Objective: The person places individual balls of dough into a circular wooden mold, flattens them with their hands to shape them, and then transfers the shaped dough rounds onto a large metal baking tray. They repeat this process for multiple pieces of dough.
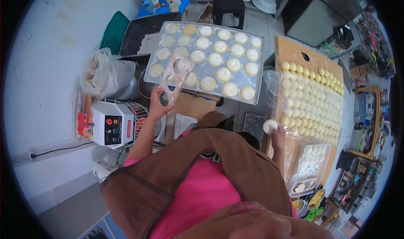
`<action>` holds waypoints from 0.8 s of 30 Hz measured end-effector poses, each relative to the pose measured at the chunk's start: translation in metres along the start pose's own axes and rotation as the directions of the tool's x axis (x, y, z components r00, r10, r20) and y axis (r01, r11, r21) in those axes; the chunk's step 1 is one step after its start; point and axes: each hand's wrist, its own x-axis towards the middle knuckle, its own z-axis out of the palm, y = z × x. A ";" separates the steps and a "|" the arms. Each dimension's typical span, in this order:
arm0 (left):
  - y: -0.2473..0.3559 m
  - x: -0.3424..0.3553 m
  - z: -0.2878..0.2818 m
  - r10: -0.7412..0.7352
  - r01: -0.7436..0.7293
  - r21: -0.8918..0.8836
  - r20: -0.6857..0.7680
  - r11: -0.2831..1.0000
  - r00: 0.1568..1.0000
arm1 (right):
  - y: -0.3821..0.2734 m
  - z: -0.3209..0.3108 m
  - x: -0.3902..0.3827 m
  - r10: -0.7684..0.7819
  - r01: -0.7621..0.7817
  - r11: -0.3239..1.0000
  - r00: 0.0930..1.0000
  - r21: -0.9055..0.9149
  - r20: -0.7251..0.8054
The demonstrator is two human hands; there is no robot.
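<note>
My left hand (pixel 158 106) grips one end of a flat pinkish template with round holes (pixel 180 75). The template hangs over the near left part of a large metal sheet pan (pixel 189 28), hiding some of what lies there. Rows of flat pale dough rounds (pixel 215 59) cover that pan; those on its left look yellower, the others whiter. Over on the right, my right hand (pixel 277 137) has its fingers closed on a white, floury dough round (pixel 270 126), held apart from the pan, beside the edge of a wooden board (pixel 287 47).
Many dough balls (pixel 311 98) sit on the board, mostly under clear plastic. Nearer me is a white tray with hollows (pixel 312 161). At left stand a white machine with buttons (pixel 111 123) and a plastic bag (pixel 107 77). A black stool (pixel 228 5) is behind the pan.
</note>
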 end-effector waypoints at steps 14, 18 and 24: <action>-0.168 -0.052 -0.131 -0.300 0.298 -0.052 -0.307 0.953 0.903 | -0.121 0.464 0.237 0.123 -0.130 0.991 0.827 -0.027 0.549; -0.168 -0.059 -0.144 -0.356 0.341 -0.106 -0.335 0.934 0.872 | -0.116 0.501 0.266 0.151 -0.162 0.986 0.810 -0.031 0.567; -0.191 -0.070 -0.143 -0.342 0.368 0.007 -0.352 0.930 0.871 | -0.113 0.523 0.282 0.252 -0.183 0.966 0.810 -0.181 0.530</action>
